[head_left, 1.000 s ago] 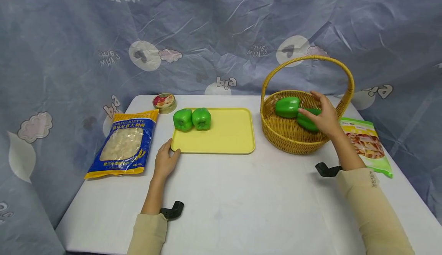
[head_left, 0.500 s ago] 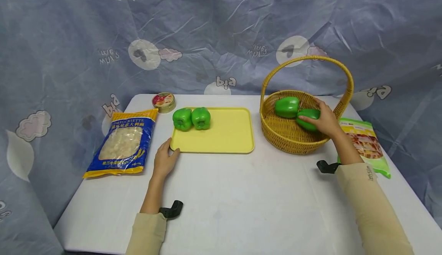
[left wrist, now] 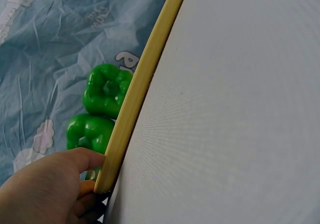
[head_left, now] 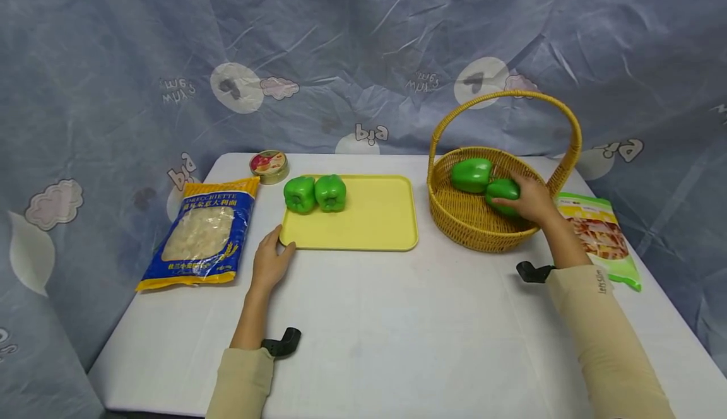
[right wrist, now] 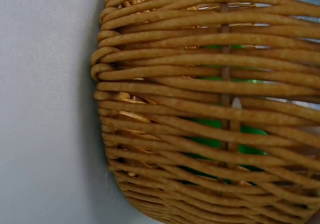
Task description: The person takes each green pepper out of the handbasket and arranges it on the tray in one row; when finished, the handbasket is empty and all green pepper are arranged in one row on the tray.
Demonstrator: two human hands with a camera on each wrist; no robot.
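Note:
Inside the wicker basket (head_left: 476, 241), my right hand (head_left: 534, 200) grips a green bell pepper (head_left: 501, 192), thumb on its near side and fingers over its far side. A second green bell pepper (head_left: 471, 175) lies beside it on the left. My left hand (head_left: 269, 267) holds the near left corner of the yellow tray (head_left: 369, 220); in the left wrist view the thumb rests against the tray's rim (left wrist: 131, 106). Two more green bell peppers (head_left: 330, 192) stand together at the tray's far left. The right wrist view shows mostly the basket's weave (right wrist: 200, 96), which hides the right hand's fingers.
A blue and yellow pasta bag (head_left: 200, 233) lies left of the tray, with a round tin (head_left: 269, 166) behind it. Right of the basket is a green-edged food packet (head_left: 603, 236), partly behind the right forearm. The basket's tall handle (head_left: 505, 95) arches over the right hand.
My right hand has closed around the right-hand pepper in the basket and shifted slightly left, turning the pepper a little. The left hand stays at the tray corner.

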